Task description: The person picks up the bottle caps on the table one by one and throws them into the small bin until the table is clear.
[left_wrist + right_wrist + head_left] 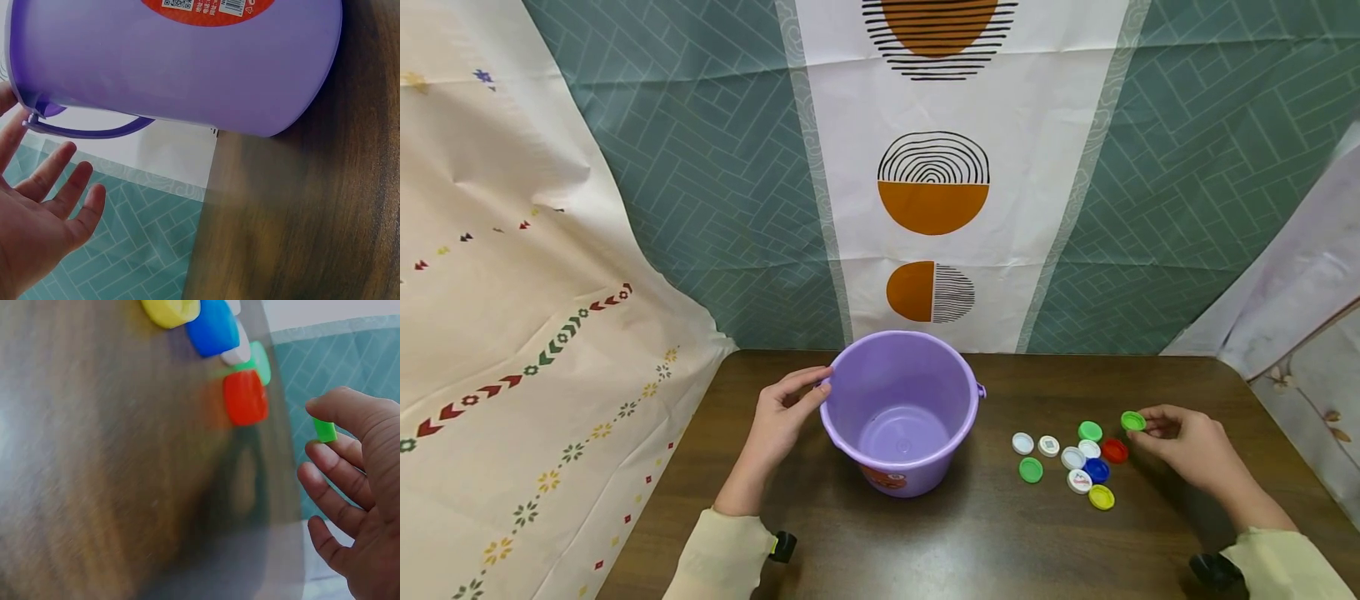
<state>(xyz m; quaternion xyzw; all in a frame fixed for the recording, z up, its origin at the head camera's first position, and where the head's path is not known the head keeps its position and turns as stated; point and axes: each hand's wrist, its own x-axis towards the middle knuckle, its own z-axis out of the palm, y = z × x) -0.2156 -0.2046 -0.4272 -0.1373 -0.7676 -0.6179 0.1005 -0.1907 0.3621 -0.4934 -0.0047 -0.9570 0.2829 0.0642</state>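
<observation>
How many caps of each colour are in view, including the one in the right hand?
White caps: 5
Green caps: 3, one held in the right hand
Red cap: 1
Blue cap: 1
Yellow cap: 1
Total: 11

Left hand against the purple bucket

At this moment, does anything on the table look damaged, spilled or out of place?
Nothing stands out. The purple bucket stands upright, with the left hand at its rim. The loose caps lie grouped on the table; the right hand holds a green cap. No spill or damage is visible.
</observation>
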